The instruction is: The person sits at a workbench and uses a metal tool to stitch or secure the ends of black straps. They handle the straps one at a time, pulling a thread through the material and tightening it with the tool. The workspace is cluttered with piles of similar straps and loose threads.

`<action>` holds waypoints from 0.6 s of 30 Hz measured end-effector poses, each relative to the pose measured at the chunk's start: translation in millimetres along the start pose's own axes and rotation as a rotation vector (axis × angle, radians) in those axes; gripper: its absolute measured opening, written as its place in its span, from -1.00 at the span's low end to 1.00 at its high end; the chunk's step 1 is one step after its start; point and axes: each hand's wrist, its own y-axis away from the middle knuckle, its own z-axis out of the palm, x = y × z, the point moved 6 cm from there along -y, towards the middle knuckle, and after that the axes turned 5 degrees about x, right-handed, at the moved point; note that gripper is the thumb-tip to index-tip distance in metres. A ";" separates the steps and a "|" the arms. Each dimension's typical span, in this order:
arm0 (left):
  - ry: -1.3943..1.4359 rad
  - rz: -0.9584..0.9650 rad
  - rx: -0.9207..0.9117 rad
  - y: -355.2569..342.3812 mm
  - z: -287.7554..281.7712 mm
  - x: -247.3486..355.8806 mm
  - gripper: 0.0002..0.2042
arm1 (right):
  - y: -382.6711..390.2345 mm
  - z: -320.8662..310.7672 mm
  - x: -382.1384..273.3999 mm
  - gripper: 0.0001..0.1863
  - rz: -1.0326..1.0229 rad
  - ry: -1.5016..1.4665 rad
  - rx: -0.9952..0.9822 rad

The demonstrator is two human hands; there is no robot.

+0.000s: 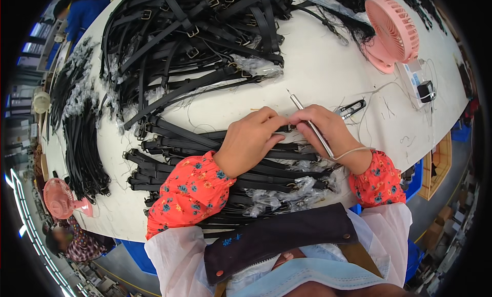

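Note:
My right hand (328, 129) is closed around a silver pen-shaped tool (319, 138) with a thin pointed tip and a pale cord, the tip aimed away from me. The fingertips of my left hand (252, 139) pinch the end of a black belt (212, 134), and my right fingertips meet it there. The exact spot between the fingers is partly hidden. Under both hands lies a row of black belts (164, 169), some with buckles and clear plastic wrap (284, 194). Small thread snips (352, 109) rest just beyond my right hand.
A large heap of black buckled belts (195, 35) covers the far left of the white table (328, 66). Another bundle (84, 148) hangs over the left side. A pink fan (392, 33) and a power strip (410, 84) stand far right; a second pink fan (59, 198) is left. Other people sit nearby.

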 end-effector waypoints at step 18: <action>0.458 -0.374 -0.134 7.0 -3.3 -40.7 -0.97 | 14.5 8.7 14.3 -0.63 0.527 -0.615 -0.133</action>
